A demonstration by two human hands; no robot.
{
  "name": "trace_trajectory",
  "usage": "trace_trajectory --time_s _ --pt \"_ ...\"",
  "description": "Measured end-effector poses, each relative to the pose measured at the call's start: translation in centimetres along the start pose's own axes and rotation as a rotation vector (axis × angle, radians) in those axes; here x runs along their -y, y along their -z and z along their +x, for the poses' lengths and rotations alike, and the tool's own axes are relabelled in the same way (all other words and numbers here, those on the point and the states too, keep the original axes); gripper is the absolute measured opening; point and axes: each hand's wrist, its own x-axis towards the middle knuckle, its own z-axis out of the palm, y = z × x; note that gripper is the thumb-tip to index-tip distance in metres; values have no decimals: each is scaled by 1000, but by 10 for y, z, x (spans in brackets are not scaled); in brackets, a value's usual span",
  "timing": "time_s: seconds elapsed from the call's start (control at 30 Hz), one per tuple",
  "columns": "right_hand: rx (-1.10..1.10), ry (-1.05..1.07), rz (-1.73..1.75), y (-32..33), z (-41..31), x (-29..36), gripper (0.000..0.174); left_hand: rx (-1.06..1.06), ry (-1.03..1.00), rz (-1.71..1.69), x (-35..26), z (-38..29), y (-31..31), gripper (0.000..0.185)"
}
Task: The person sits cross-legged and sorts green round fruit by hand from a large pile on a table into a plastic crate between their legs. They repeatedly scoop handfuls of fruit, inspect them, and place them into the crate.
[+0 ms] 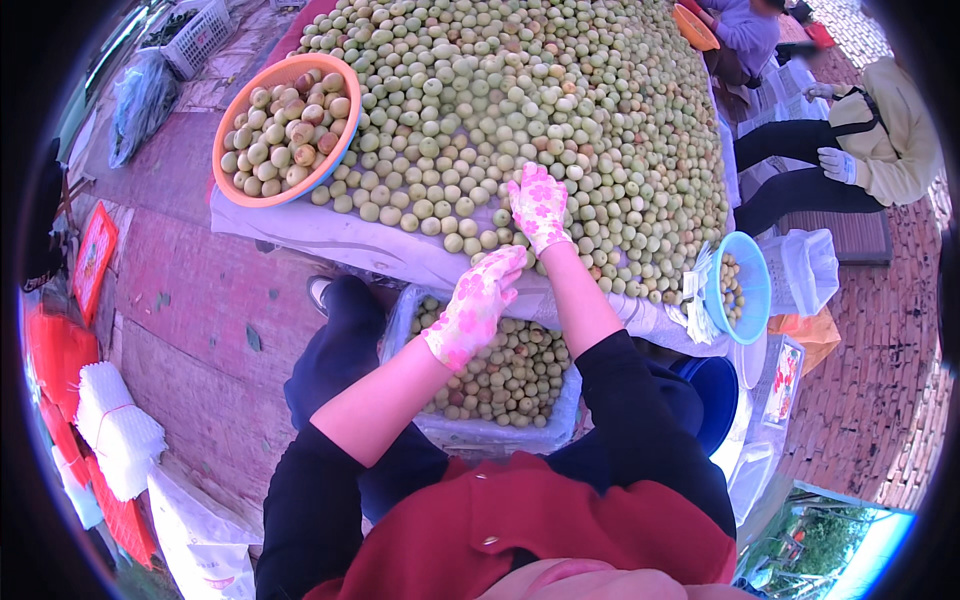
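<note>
A thick layer of round green fruits, which look like jujubes, covers the cloth-topped table before me. My right hand, in a pink flowered glove, reaches down among the fruits near the table's front edge. Its fingers are bent, and whatever lies under them is hidden. Closer to me, my left hand wears a matching glove and hovers at the table's edge, above a plastic-lined crate. Its palm faces away from view. Smaller, browner fruits fill the crate between my knees.
An orange basin of larger, reddish fruits stands on the table's left corner. At the right corner a blue basin holds a few fruits, beside white gloves. A seated person is at the right, another farther back. A dark blue bucket stands below.
</note>
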Motion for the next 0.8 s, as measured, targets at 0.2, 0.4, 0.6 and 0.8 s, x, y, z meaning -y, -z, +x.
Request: trace_trajectory --time_s 0.2,0.4,0.6,0.8 --pt "113 105 469 9 16 -5 36 -23 -34 -136 -11 12 -4 42" --pt "10 -187 124 58 64 -96 40 -13 -60 -158 -12 14 -6 44" --pt "267 -83 150 41 90 -106 44 -8 -46 -176 -11 21 -9 45" --pt "241 -44 91 44 89 -81 48 -25 -53 -170 -14 22 -13 46"
